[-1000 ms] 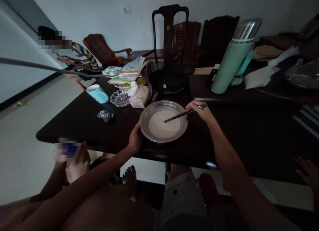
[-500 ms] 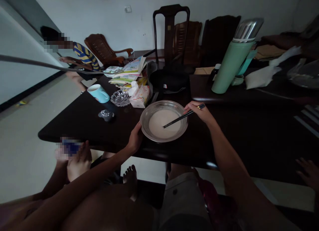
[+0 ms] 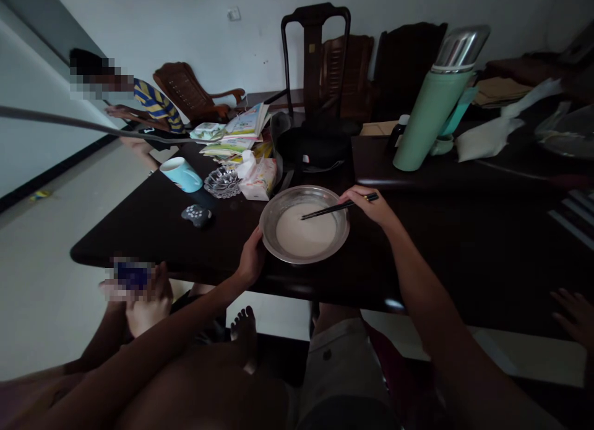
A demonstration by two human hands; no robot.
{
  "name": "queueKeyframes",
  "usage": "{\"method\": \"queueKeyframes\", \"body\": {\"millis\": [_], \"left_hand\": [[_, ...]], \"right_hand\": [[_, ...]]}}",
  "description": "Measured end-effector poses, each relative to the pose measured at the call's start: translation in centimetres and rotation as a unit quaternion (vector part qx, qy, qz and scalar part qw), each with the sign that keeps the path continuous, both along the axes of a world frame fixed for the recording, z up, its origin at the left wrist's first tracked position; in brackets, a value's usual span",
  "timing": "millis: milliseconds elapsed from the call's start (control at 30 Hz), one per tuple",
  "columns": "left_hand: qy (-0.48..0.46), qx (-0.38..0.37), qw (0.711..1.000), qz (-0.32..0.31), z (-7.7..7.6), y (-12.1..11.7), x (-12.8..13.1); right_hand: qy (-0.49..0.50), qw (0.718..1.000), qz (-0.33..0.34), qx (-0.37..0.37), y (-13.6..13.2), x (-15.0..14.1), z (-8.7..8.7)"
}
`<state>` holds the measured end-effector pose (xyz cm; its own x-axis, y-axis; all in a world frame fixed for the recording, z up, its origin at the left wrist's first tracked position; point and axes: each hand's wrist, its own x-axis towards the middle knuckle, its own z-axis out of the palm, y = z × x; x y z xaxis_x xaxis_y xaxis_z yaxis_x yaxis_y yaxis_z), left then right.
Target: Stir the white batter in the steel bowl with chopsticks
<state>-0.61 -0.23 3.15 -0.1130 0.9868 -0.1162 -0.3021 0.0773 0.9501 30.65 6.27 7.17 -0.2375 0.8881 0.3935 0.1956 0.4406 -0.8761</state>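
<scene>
A wide metal bowl [image 3: 271, 241] stands near the front edge of the dark table [image 3: 153, 232]. Pale, creamy liquid [image 3: 306, 235] fills its lower part. My left hand [image 3: 252, 257] grips the bowl's left rim, thumb along the side and the other fingers hidden beneath. In my right hand [image 3: 366, 205], closed at the bowl's upper right, is a pair of dark chopsticks [image 3: 325, 211]. They slant down to the left, and their tips meet the liquid near the middle of the bowl.
Behind the bowl are a tissue packet [image 3: 260, 179], a glass dish [image 3: 223, 181], books [image 3: 244, 130] and a black bag [image 3: 315, 148]. A blue mug [image 3: 182, 173] and game controller [image 3: 197, 215] lie left. A green thermos [image 3: 431, 117] stands right. Another person's hand [image 3: 573, 315] rests at far right.
The chopstick tips have moved about in the liquid, first toward me, then back away. My left hand stays on the bowl, which has not shifted.
</scene>
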Motion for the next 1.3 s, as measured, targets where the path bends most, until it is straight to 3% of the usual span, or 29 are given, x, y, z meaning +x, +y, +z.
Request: {"method": "queueKeyframes", "body": {"millis": [100,300,467,633,733,833,1000,1200,1300], "left_hand": [[0.004,0.004,1.000,-0.003,-0.3,0.0,-0.1],[0.002,0.016,1.000,-0.003,-0.4,0.0,-0.2],[0.023,0.017,1.000,-0.008,-0.9,0.2,-0.4],[0.012,0.025,1.000,0.001,-1.2,0.4,-0.5],[0.017,0.028,0.999,0.001,-1.0,0.3,-0.4],[0.032,0.032,0.999,0.009,-0.9,0.2,-0.4],[0.016,0.031,0.999,0.014,-0.9,0.3,-0.4],[-0.005,0.012,1.000,0.005,-1.0,0.4,-0.4],[-0.015,0.005,1.000,0.009,-0.9,0.3,-0.4]], "right_hand": [[0.035,0.999,-0.035,-0.019,-0.1,0.3,0.0],[0.002,0.999,0.029,-0.018,-0.1,-0.3,0.0],[0.046,0.998,-0.030,-0.033,0.0,0.3,0.1],[0.015,0.999,0.029,-0.023,-0.2,-0.2,0.0],[0.006,1.000,0.003,0.005,-0.1,0.0,0.0],[0.043,0.999,-0.021,-0.024,0.0,0.4,0.0],[0.012,0.999,0.038,-0.031,0.0,0.0,0.0],[0.028,0.999,-0.042,-0.010,-0.2,0.6,0.2],[0.023,0.999,-0.004,-0.033,-0.2,0.5,0.2]]}}
